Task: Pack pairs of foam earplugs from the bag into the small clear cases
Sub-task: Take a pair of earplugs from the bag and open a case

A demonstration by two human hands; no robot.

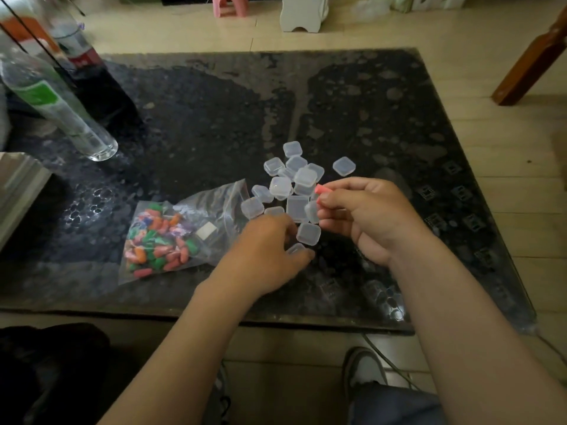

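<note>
Standing left of bag (221, 210): clear bottle (66, 115)

Person's wearing a low sneaker (365, 372) that's looking grey round the sides with a white toe. A blue trouser leg (395, 406), denim by the look of it, is filling the bottom edge right by it. A second shoe (219, 394) is peeking in at the bottom middle, but it's sitting in shadow, so maybe black with laces. Both forearms are showing bare all the way to the left hand (264, 250) and right hand (368, 216).
</note>
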